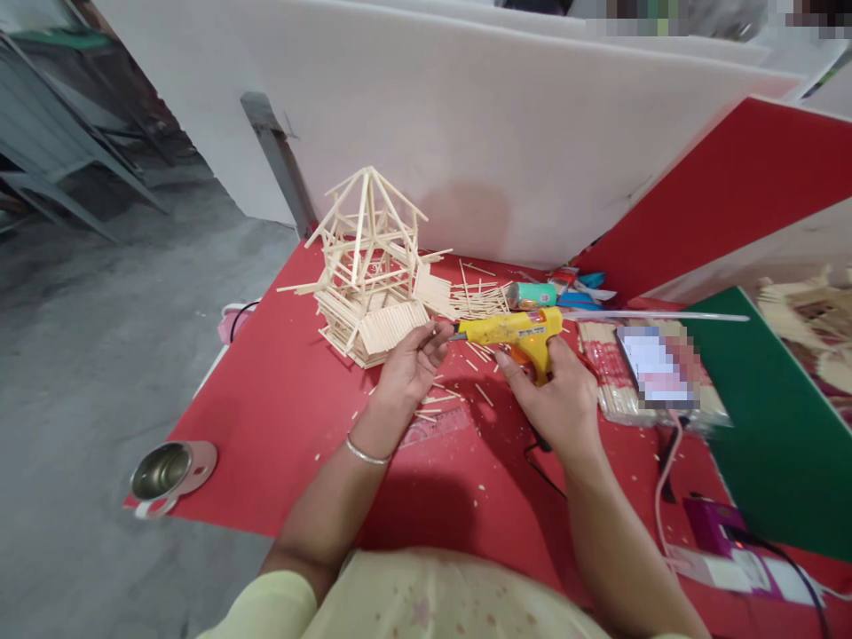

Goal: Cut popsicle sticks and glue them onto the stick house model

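My right hand (559, 399) grips a yellow hot glue gun (509, 330) by its handle, nozzle pointing left. A long clear glue stick (666, 315) sticks out of its back end. Close to the nozzle tip, the fingers of my left hand (416, 359) are pinched together; whatever they hold is too small to make out. Just beyond that hand stands a model pavilion (366, 257) built of thin wooden sticks, with an open-framed pointed roof and a slatted base. Loose sticks (479, 300) lie in a pile to its right.
A clear ruler (436, 428) and stick scraps lie on the red table (266, 444). A metal-lined mug (169, 475) stands at the left corner. On the right, a phone (656, 364) rests on bagged sticks (605, 390), near a purple power strip (715, 532). White boards (532, 133) rise behind.
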Demonstrator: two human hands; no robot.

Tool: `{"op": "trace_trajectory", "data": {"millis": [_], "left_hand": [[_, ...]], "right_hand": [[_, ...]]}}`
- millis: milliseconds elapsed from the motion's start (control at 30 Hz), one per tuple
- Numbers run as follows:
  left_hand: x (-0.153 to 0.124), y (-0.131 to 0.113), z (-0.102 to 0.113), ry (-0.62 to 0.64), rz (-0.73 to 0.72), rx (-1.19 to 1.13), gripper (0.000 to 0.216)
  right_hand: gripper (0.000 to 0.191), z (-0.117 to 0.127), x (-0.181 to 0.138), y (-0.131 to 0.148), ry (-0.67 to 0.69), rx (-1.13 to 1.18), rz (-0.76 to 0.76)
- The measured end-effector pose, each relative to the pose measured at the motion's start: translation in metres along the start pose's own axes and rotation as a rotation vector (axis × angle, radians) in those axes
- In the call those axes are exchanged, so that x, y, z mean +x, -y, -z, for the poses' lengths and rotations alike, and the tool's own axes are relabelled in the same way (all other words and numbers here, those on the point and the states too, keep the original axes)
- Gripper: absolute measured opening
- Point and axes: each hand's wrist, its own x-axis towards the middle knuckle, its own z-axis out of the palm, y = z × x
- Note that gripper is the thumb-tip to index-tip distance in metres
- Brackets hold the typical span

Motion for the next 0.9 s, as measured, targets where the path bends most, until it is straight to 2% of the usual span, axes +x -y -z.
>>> {"op": "trace_trajectory", "data": {"millis": [333,500,667,900], "left_hand": [[0.001,0.002,0.002,0.018,0.004,0.018,0.006],[-0.003,0.012,0.005,0.044,0.017,0.031,0.003],[-0.01,0.021,0.005,0.088,-0.045,0.043,0.003],[-0.008,0.024,0.011,0.078,-0.089,0.018,0.026]], "right_hand": [[0.041,0.004,-0.001,0.002,-0.004,0.014,-0.008],[0.047,0.007,0.014,0.016,-0.105,-0.019,0.001],[0.045,-0.007,0.037,0.028,-0.212,-0.19,0.165],[0.042,-0.021,0.05,0.04,-0.131,-0.294,0.318]]}}
